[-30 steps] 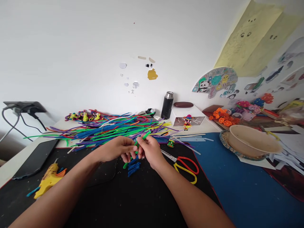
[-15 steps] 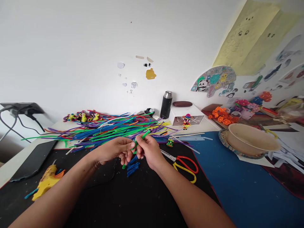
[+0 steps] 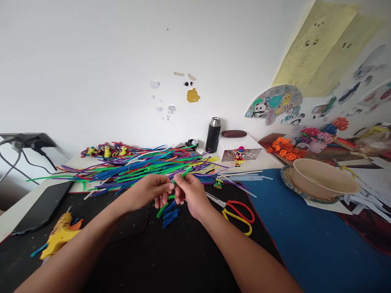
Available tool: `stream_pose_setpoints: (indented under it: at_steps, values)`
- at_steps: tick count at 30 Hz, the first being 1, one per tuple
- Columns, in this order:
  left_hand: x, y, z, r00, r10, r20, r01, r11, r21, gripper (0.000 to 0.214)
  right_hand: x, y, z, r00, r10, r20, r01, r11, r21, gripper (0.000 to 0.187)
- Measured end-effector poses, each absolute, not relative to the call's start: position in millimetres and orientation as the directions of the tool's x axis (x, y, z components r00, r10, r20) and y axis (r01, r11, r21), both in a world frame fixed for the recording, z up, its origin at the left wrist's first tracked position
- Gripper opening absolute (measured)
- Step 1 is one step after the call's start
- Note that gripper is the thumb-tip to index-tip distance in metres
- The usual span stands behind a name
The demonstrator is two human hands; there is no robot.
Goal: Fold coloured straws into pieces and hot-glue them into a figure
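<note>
Both hands meet over the black mat (image 3: 189, 252). A short length of green pipe cleaner (image 3: 187, 171) pokes up from the pinched thumb and fingers of my right hand (image 3: 192, 191). My left hand (image 3: 157, 190) is closed at the same piece, thumb against forefinger, though the fingers cover its lower part. Just below them lie short blue pipe cleaner pieces (image 3: 170, 218) and a green piece (image 3: 161, 211). Scissors (image 3: 240, 213) with red and yellow handles rest right of my right hand. Nearby sits a small green figure (image 3: 218, 183).
Behind my hands spreads a pile of coloured pipe cleaners (image 3: 137, 167). A yellow glue gun (image 3: 61, 236) lies at left, near a black tablet (image 3: 42, 207). At the back stand a black flask (image 3: 213, 136) and a white box (image 3: 241, 144); a beige bowl (image 3: 325, 179) is at right.
My left fingertips have shifted slightly against the green pipe cleaner, and more of the green piece on the mat shows below them. My right hand stays nearly still.
</note>
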State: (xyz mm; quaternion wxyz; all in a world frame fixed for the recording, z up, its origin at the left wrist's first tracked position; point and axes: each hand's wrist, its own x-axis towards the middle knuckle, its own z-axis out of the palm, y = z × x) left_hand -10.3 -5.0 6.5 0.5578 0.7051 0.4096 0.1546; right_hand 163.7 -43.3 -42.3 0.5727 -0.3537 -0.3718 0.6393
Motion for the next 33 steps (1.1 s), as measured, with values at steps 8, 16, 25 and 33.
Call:
stream_pose_setpoints:
  at_steps: [8, 16, 25, 33]
  values:
    - [-4.0, -14.3, 15.0, 0.56, 0.801, -0.211, 0.486, -0.111, 0.867, 0.047, 162.3, -43.4, -41.7, -0.064, 0.997, -0.033, -0.459, -0.058, -0.887, 0.055]
    - [-6.1, -19.2, 16.6, 0.539, 0.827, -0.159, 0.55, -0.202, 0.811, 0.047, 162.9, -44.7, -39.5, -0.094, 0.995, -0.03, -0.484, -0.072, -0.872, 0.056]
    - [1.0, -23.7, 17.5, 0.46, 0.885, 0.073, 0.735, -0.426, 0.528, 0.044, 161.6, -42.5, -42.3, -0.065, 0.996, -0.061, -0.476, -0.085, -0.875, 0.056]
    - [-5.9, -15.7, 16.3, 0.577, 0.807, -0.127, 0.498, -0.224, 0.838, 0.053, 163.4, -42.8, -39.8, -0.076, 0.997, -0.034, -0.48, -0.067, -0.875, 0.055]
